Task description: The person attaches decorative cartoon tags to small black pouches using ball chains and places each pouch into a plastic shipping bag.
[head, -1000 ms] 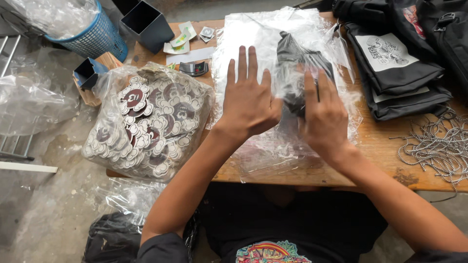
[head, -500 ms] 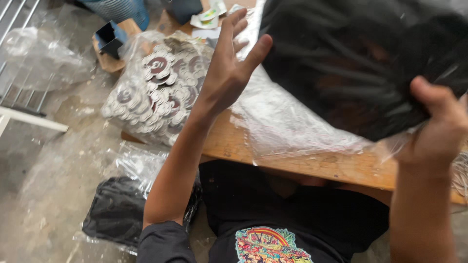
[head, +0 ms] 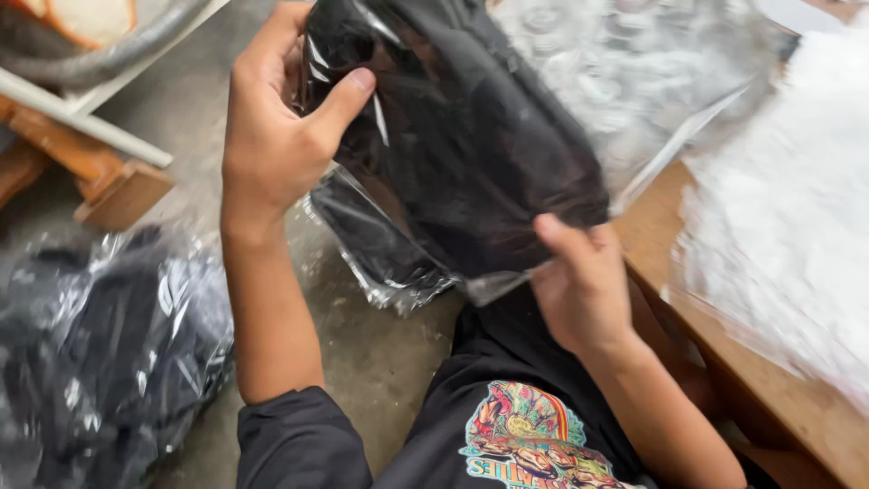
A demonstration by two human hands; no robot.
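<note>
Black short-sleeved T-shirt, bare forearms

The shirt (head: 507, 398) carries a multicoloured chest print, seemingly cartoon figures under a rainbow arc; left hand (head: 272, 136) and right hand (head: 584, 285) ungloved.

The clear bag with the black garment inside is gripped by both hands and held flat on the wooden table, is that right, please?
Not quite. Both hands, left and right, do grip the clear bag with the black garment, but the head view shows it lifted off the wooden table, over the person's lap and the floor.

Place: a small packing workshop
Floor: bare concrete (head: 380, 362), seen below the held bag
Bench: a raw wooden table (head: 787, 407), right of the grip
Stock: clear plastic sacks (head: 652, 72) piled behind; bagged dark goods (head: 100, 353) heaped lower left
</note>
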